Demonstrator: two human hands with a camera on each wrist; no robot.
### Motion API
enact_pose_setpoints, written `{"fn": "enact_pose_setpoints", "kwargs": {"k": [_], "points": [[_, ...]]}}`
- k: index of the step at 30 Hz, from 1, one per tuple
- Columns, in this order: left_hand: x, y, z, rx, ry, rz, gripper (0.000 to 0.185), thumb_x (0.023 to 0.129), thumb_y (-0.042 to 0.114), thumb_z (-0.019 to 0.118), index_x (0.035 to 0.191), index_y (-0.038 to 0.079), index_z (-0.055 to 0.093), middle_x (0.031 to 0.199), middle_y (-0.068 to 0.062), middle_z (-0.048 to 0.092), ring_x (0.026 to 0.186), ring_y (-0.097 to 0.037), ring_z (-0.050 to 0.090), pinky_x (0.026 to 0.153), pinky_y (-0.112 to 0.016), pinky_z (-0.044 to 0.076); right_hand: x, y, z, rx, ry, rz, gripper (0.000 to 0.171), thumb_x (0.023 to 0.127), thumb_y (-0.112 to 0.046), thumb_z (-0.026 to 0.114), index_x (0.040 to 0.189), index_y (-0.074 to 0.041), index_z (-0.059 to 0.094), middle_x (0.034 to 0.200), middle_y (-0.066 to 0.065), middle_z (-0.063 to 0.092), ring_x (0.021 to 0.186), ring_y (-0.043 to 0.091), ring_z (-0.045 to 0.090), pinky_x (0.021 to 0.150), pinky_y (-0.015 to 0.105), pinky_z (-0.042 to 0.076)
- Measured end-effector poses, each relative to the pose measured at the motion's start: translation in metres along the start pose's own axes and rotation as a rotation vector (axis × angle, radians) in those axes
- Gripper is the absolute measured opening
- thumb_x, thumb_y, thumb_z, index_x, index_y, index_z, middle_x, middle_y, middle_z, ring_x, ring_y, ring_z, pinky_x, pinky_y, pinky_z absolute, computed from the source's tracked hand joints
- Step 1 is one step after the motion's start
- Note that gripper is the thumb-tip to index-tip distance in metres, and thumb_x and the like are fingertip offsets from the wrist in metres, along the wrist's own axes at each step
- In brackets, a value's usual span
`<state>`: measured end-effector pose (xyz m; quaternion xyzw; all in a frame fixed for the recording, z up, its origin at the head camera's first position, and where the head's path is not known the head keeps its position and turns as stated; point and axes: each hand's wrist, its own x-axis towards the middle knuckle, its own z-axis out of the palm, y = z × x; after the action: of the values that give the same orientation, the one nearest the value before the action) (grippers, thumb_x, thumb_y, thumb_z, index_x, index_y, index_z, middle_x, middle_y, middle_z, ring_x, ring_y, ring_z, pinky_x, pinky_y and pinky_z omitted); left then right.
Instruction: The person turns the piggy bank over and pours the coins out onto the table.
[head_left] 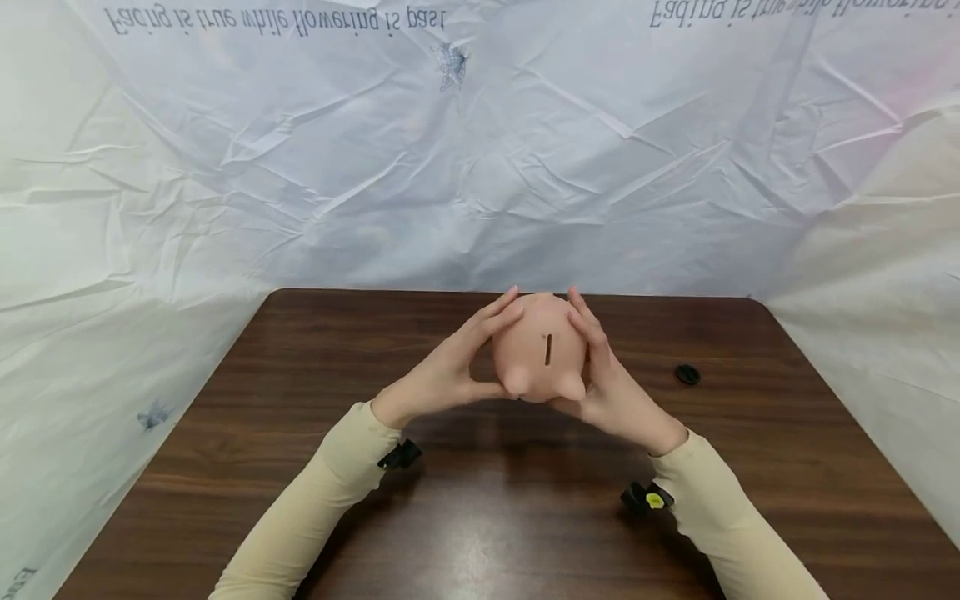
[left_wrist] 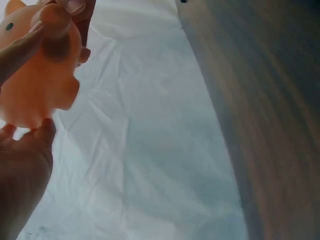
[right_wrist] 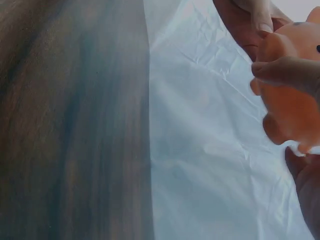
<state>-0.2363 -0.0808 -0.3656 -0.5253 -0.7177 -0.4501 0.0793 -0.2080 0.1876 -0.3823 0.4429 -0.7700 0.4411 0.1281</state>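
A pink piggy bank (head_left: 528, 354), its coin slot (head_left: 548, 349) facing the head camera, is held up over the table between both hands. My left hand (head_left: 456, 364) grips its left side, thumb low and fingers toward the far top. From the opposite side my right hand (head_left: 617, 395) grips it, fingers spread along its flank. In the left wrist view the piggy bank (left_wrist: 25, 95) shows its snout (left_wrist: 54, 21) and stubby feet, with a thumb close by the snout. The right wrist view has the piggy bank (right_wrist: 290, 112) at its right edge, the thumb lying across it.
A small round black cap (head_left: 687, 374) lies on the dark wooden table (head_left: 480, 517), right of the hands. Creased white sheeting (head_left: 480, 167) with printed lettering hangs behind the table and along its sides. Black wrist devices (head_left: 401, 454) sit under both sleeves.
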Motion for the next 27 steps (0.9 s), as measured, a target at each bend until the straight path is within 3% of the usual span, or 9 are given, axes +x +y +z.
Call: {"fn": "enact_pose_setpoints", "kwargs": {"k": [2, 6, 8, 10, 13, 17, 27], "points": [[-0.002, -0.005, 0.002, -0.048, -0.018, -0.145, 0.108, 0.080, 0.016, 0.088, 0.163, 0.025, 0.020, 0.167, -0.001, 0.018, 0.150, -0.020, 0.027, 0.114, -0.040, 0.040, 0.000, 0.003, 0.000, 0.111, -0.060, 0.155, 0.114, 0.086, -0.016, 0.083, 0.163, -0.022, -0.001, 0.169, 0.009, -0.001, 0.151, 0.029, 0.021, 0.110, 0.028, 0.041], [-0.008, -0.019, 0.009, -0.352, -0.052, -0.595, 0.100, 0.085, 0.029, 0.084, 0.162, 0.027, 0.020, 0.157, 0.001, 0.036, 0.138, -0.015, 0.044, 0.106, -0.041, 0.047, -0.003, 0.010, 0.000, 0.393, -0.149, 0.574, 0.111, 0.089, -0.016, 0.081, 0.161, -0.041, 0.001, 0.164, 0.006, 0.019, 0.133, 0.026, 0.051, 0.097, 0.040, 0.054], [-0.010, -0.026, 0.013, -0.510, -0.031, -0.781, 0.095, 0.088, 0.033, 0.081, 0.162, 0.025, 0.021, 0.152, -0.002, 0.042, 0.132, -0.019, 0.051, 0.103, -0.044, 0.051, -0.003, 0.013, 0.000, 0.455, -0.157, 0.716, 0.100, 0.093, -0.025, 0.077, 0.161, -0.039, 0.005, 0.159, 0.011, 0.028, 0.121, 0.029, 0.060, 0.094, 0.048, 0.055], [-0.011, -0.032, 0.015, -0.607, -0.019, -0.876, 0.091, 0.092, 0.036, 0.076, 0.162, 0.020, 0.019, 0.152, -0.010, 0.042, 0.129, -0.025, 0.055, 0.102, -0.046, 0.051, -0.003, 0.015, 0.001, 0.452, -0.157, 0.797, 0.094, 0.095, -0.035, 0.073, 0.162, -0.033, 0.006, 0.156, 0.015, 0.033, 0.116, 0.030, 0.063, 0.095, 0.051, 0.054], [-0.010, -0.036, 0.018, -0.650, -0.020, -0.946, 0.088, 0.096, 0.042, 0.069, 0.162, 0.016, 0.017, 0.149, -0.015, 0.043, 0.123, -0.029, 0.059, 0.096, -0.046, 0.056, -0.002, 0.018, 0.002, 0.420, -0.161, 0.857, 0.092, 0.099, -0.045, 0.065, 0.163, -0.025, 0.003, 0.154, 0.020, 0.035, 0.109, 0.028, 0.066, 0.093, 0.049, 0.055], [-0.011, -0.037, 0.020, -0.656, -0.022, -1.002, 0.086, 0.098, 0.046, 0.064, 0.161, 0.013, 0.016, 0.145, -0.018, 0.047, 0.117, -0.031, 0.062, 0.086, -0.047, 0.060, 0.000, 0.021, 0.006, 0.433, -0.175, 0.885, 0.090, 0.102, -0.050, 0.057, 0.163, -0.022, -0.002, 0.154, 0.023, 0.035, 0.106, 0.028, 0.067, 0.091, 0.044, 0.057], [-0.013, -0.049, 0.023, -0.685, 0.009, -0.958, 0.085, 0.098, 0.031, 0.068, 0.162, 0.015, 0.015, 0.156, -0.016, 0.036, 0.126, -0.032, 0.057, 0.095, -0.046, 0.056, -0.001, 0.030, 0.009, 0.476, -0.167, 0.857, 0.097, 0.098, -0.040, 0.068, 0.163, -0.023, -0.002, 0.158, 0.019, 0.028, 0.117, 0.029, 0.063, 0.092, 0.042, 0.057]]}}
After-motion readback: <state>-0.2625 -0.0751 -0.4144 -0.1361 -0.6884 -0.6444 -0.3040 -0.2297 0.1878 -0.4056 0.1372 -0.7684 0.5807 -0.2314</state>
